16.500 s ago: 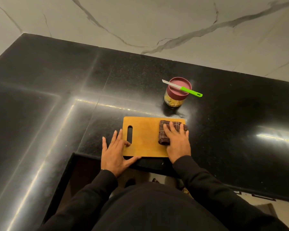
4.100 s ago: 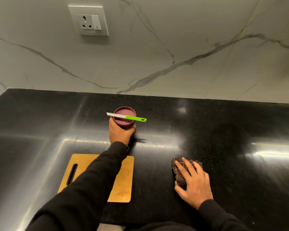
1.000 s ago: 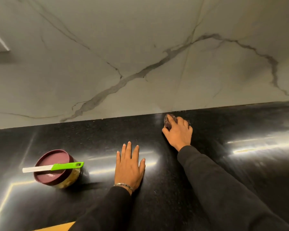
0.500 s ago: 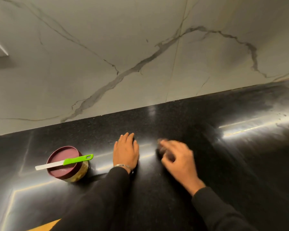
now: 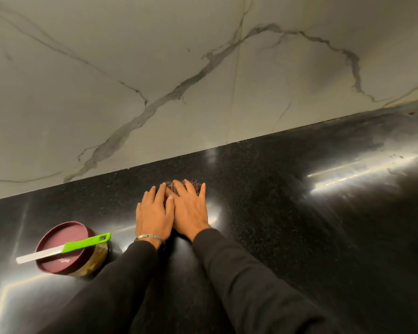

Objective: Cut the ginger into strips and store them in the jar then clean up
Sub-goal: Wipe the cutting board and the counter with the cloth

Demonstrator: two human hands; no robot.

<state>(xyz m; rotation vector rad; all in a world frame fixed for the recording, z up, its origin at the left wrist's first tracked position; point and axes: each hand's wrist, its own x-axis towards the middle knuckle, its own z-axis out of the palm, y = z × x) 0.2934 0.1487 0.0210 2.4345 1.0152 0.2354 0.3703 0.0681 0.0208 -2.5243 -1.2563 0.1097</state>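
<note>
A dark checked cloth point(image 5: 195, 185) lies on the black counter point(image 5: 299, 225), mostly hidden under my hands. My right hand point(image 5: 191, 209) presses flat on the cloth with straight fingers. My left hand point(image 5: 154, 213) lies flat beside it, touching it, with fingertips at the cloth's left edge. To the left stands the jar point(image 5: 92, 261) with a maroon lid point(image 5: 60, 247). A knife point(image 5: 63, 248) with a green handle and a white blade rests across the lid.
A white marble wall point(image 5: 203, 80) rises straight behind the counter, close beyond my fingertips. Bright light streaks reflect on the counter to the right. The cutting board is out of view.
My right hand with the cloth has slid left and away from me, up against my left hand. The left hand stayed flat on the counter. Jar and knife have not moved.
</note>
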